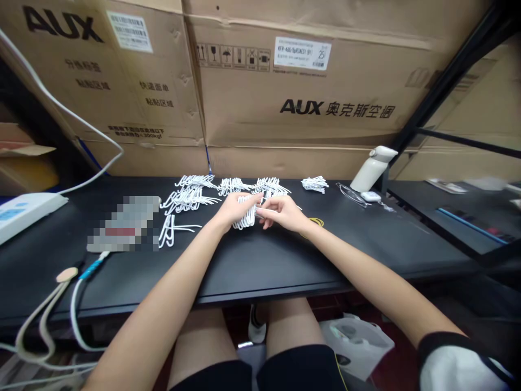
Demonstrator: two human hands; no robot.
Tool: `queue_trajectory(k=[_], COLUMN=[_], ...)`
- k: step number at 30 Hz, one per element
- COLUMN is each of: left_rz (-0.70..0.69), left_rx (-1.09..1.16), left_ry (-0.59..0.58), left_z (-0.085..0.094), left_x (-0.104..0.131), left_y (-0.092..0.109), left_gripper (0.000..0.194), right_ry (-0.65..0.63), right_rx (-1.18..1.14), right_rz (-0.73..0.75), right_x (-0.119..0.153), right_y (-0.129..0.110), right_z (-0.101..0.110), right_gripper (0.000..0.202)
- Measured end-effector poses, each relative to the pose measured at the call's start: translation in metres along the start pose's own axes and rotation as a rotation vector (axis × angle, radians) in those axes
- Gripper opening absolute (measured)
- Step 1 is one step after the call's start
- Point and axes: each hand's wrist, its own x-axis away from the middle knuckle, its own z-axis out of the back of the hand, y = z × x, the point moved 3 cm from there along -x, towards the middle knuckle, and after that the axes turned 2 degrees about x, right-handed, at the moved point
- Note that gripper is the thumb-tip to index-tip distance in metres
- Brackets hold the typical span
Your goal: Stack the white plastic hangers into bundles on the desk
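My left hand [235, 209] is wrapped round a bundle of white wire hooks [245, 214], held just above the black table. Against the right end of that bundle, my right hand [280, 210] pinches its fingers at the thin white ends; the exact grip is partly hidden. Behind both hands lie several piles of similar hooks, including a left pile [189, 198], a middle pile [232, 186] and a right pile [271, 185]. A few loose hooks [169, 232] rest to the left. Partly behind my right wrist are yellow bands [317, 221].
A small white bundle [315, 184] lies farther back. At the right stand a cream bottle [372, 169] and a small white case [370, 196]. A cabled phone-like device [126, 224] and a white power strip [30, 212] are at left. Cardboard boxes [244, 119] wall off the back.
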Motion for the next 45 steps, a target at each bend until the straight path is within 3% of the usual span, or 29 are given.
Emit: queue_trajectory(k=[5,12,17,29,37,45], left_rz=[0.048,0.006,-0.052,0.077,0.022,0.121], left_rx=[0.044,0.089,0.059,0.162,0.115,0.156], left_ry=[-0.006,-0.082,0.029,0.021,0.018,-0.031], left_z=[0.0,-0.001,0.0,-0.004,-0.002,-0.005], left_x=[-0.001,0.002,0.001,0.002,-0.002,0.001], left_y=[-0.001,0.002,0.003,0.003,-0.004,-0.002], left_gripper=[0.048,0.044,0.033,0.023,0.03,0.03], right_ry=[0.012,0.05,0.093,0.13,0.132,0.113], right_rx=[-0.025,0.015,0.084,0.147,0.16,0.147], right_rz=[0.007,0.026,0.075,0.126,0.117,0.11], right_x=[0.001,0.003,0.004,0.006,0.006,0.005], right_y=[-0.003,-0.006,-0.007,-0.012,-0.009,-0.008], right_z=[-0.001,-0.004,-0.006,-0.009,-0.009,-0.01], right_gripper=[0.036,0.038,0.036,0.033,0.032,0.032])
